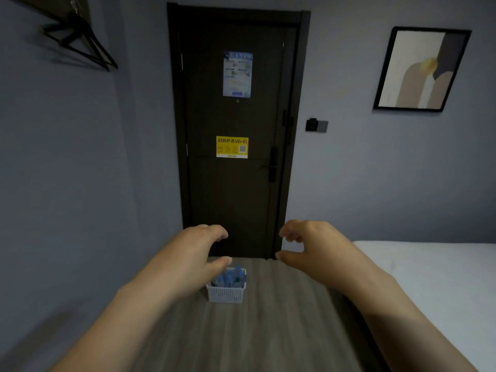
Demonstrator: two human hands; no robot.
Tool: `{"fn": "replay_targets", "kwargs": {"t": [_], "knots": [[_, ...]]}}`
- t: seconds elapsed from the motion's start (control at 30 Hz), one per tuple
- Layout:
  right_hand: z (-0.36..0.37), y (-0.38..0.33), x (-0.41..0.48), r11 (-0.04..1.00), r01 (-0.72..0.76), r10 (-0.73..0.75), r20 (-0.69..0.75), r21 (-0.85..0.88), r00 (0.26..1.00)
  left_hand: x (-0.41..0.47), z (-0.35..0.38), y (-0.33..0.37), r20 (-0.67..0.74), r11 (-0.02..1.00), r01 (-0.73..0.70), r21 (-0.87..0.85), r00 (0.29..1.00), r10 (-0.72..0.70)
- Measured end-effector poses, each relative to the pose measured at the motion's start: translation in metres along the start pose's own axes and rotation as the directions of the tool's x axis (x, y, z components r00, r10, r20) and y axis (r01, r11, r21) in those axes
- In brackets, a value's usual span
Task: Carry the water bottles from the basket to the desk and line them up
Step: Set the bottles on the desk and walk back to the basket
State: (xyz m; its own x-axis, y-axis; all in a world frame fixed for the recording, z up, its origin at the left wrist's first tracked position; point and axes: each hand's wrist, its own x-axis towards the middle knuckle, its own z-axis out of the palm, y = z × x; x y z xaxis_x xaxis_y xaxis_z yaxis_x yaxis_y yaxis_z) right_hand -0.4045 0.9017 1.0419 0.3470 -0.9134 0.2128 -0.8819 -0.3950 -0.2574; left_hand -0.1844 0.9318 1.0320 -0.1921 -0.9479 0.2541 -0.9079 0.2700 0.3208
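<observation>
Bottles (pixel 228 279), clear with blue caps, inside white slotted basket (pixel 225 295)

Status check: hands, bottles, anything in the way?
Left hand, right hand empty, raised. Water bottles in basket on floor before door. Nothing blocking basket.

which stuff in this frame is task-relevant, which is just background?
Job:
- water bottles, in the basket
- white basket, on the floor
- left hand and right hand, both empty
- the desk is not in view

Just there:
- door
- yellow Wi-Fi sign
- blue notice
- framed picture
- hangers
- bed
- wall switch
</observation>
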Motion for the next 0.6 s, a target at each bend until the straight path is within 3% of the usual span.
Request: {"fn": "replay_targets", "kwargs": {"t": [0.27, 0.6], "knots": [[0.012, 0.07, 0.149, 0.998, 0.06, -0.06, -0.001, 0.002, 0.998, 0.144, 0.029, -0.036, -0.035, 0.999, 0.05, 0.008, 0.998, -0.049], [0.072, 0.126, 0.308, 0.999, 0.007, -0.012, 0.128, 0.035, 0.992, 0.284, 0.079, -0.11, 0.038, 0.992, 0.127, -0.029, 0.991, -0.126]]}}
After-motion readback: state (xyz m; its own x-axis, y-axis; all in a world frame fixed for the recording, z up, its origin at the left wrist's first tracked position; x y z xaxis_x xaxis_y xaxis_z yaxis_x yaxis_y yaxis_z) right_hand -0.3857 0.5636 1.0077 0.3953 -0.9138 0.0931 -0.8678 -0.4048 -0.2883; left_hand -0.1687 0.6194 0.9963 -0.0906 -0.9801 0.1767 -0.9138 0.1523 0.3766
